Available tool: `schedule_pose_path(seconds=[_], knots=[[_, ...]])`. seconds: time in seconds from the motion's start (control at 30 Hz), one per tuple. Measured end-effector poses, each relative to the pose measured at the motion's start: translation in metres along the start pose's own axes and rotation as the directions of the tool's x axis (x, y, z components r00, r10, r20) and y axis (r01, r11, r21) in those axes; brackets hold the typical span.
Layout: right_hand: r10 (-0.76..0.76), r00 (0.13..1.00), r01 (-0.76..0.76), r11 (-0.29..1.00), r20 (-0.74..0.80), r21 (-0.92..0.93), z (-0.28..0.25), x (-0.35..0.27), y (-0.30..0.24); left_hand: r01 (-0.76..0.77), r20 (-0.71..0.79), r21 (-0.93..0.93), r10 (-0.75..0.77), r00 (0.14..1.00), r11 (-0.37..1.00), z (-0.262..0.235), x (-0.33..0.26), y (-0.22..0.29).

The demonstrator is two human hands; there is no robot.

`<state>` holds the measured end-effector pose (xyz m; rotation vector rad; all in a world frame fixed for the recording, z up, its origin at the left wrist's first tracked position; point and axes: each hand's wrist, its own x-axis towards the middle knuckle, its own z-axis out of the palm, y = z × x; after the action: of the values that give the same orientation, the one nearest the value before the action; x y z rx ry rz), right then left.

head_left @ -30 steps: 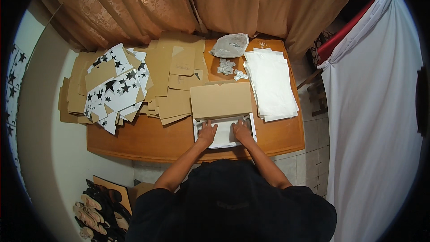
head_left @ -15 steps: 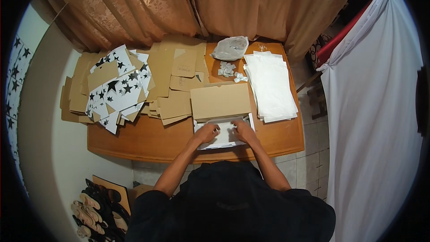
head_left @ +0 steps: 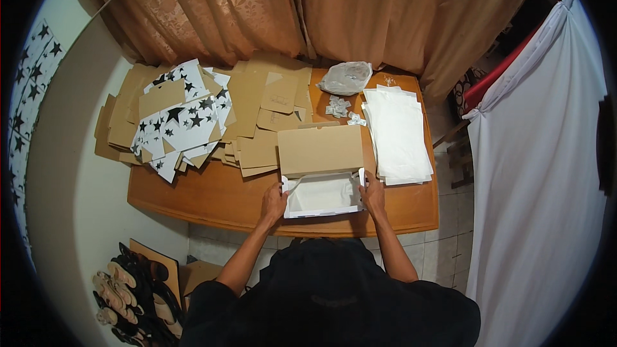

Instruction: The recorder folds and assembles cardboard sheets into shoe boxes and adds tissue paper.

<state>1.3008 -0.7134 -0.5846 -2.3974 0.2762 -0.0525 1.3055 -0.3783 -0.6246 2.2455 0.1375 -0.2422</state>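
Observation:
In front of me stands a cardboard box (head_left: 321,213), white outside, with its brown lid (head_left: 320,152) raised at the back. White tissue paper (head_left: 319,194) lines the inside. My left hand (head_left: 274,203) is closed on the left side wall, and my right hand (head_left: 373,195) is closed on the right side wall near the lid's hinge. Some of the fingers are hidden behind the box walls. Right of the box lies a stack of white paper sheets (head_left: 400,135). Behind it are small white packets (head_left: 338,106) and a clear plastic bag (head_left: 346,78).
Flat brown cardboard pieces (head_left: 257,151) and white star-printed ones (head_left: 183,122) heap up on the left of the wooden table (head_left: 212,196). A brown curtain (head_left: 385,13) hangs behind, a white cloth (head_left: 520,173) at the right. Several shoes (head_left: 132,289) stand at the lower left.
Both hands have left the inside of the box and moved outward to its two side walls. The tissue paper inside is now uncovered. The view has shifted slightly.

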Motion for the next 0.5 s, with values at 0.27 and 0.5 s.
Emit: schedule_pose_path(seconds=[0.27,0.5], knots=[[-0.102,0.991,0.093,0.989,0.084,0.114,0.033,0.005,-0.038,0.081,-0.267,0.114,-0.048,0.963,0.990,-0.050,-0.036,-0.005],[-0.288,0.943,0.289,0.957,0.164,0.020,0.065,0.002,-0.066,0.184,-0.285,0.113,-0.146,0.947,0.976,-0.061,-0.059,-0.046]])
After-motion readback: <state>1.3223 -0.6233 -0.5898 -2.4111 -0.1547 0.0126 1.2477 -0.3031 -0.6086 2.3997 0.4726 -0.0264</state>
